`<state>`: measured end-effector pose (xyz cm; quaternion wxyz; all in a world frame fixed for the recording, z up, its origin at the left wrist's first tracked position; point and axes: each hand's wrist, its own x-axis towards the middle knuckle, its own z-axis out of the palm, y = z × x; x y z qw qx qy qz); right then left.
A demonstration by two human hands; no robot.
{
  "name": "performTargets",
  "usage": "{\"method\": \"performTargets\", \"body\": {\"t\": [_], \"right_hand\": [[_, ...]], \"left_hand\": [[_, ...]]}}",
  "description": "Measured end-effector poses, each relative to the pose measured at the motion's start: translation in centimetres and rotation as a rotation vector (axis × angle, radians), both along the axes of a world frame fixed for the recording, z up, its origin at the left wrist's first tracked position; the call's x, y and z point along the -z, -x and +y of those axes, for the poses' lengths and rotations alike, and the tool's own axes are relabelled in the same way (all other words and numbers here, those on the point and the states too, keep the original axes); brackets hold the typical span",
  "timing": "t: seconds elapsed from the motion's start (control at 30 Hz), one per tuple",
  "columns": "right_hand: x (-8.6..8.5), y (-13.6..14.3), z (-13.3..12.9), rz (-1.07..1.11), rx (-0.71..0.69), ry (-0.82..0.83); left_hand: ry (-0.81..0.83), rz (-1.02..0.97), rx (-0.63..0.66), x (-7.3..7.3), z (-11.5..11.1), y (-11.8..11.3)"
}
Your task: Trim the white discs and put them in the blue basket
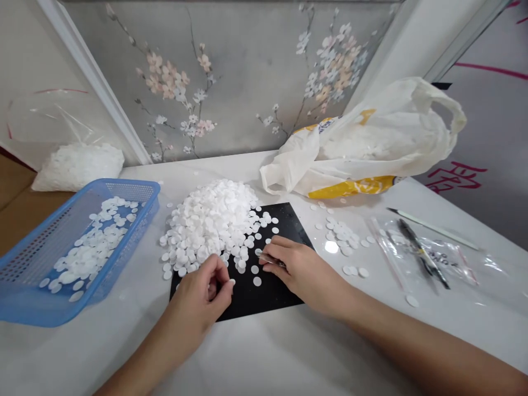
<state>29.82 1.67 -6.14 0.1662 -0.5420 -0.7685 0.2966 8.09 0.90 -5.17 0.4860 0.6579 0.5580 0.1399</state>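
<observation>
Pinching a single white disc (pixel 232 282) between thumb and forefinger, the left hand (pixel 198 297) is poised over the near left part of a black mat (pixel 291 225), its other fingers curled in toward the palm. The right hand (pixel 307 269) is over the right part of the same mat, thumb and fingers closed on a thin tool (pixel 273 260) (mostly covered by the grip, so its exact kind is hard to tell). The two hands are apart, with a few loose discs lying flat on the black surface between them.

Just beyond the left hand rises a big heap of white discs (pixel 214 220), spread across the far left of the mat and spilling over its edge onto the white table (pixel 264 363). To the left is a blue basket (pixel 45 316) with perforated sides, more discs strewn over its bottom; on its far side sits a clear bag (pixel 82 168) packed with white pieces. At the far right a white carrier bag (pixel 383 148) with yellow print lies slumped. Nearer on the right, a cluster of discs (pixel 340 234) lies on the tabletop, and beyond it to the right are a black pen (pixel 423 253) over clear plastic packaging (pixel 451 264) and a slim pale stick (pixel 433 228).
</observation>
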Motion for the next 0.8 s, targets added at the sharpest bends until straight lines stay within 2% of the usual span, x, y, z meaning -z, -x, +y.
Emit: {"method": "performTargets", "body": {"t": [0.1,0.23,0.37,0.47,0.57,0.67,0.73,0.8], "right_hand": [[0.3,0.2,0.1,-0.028,-0.031,-0.042],[0.4,0.4,0.3,-0.024,-0.076,-0.041],[-0.2,0.4,0.3,0.086,-0.045,-0.066],[-0.4,0.4,0.0,0.130,-0.049,-0.025],[-0.2,0.6,-0.4,0.111,-0.101,0.038],[-0.1,0.9,-0.7,0.076,-0.117,0.085],[-0.1,1.0,-0.7,0.102,-0.107,0.120],[-0.4,0.7,-0.5,0.156,-0.075,0.166]], "left_hand": [[0.185,-0.224,-0.089,-0.3,0.0,-0.1],[0.392,-0.409,-0.199,-0.2,0.0,-0.3],[0.493,-0.520,-0.306,-0.1,0.1,-0.5],[0.531,-0.581,-0.382,-0.1,0.2,-0.7],[0.521,-0.621,-0.400,-0.1,0.2,-0.8],[0.468,-0.597,-0.351,0.1,0.2,-0.7],[0.371,-0.488,-0.295,0.0,0.2,-0.7],[0.181,-0.296,-0.227,-0.1,0.4,-0.9]]}}
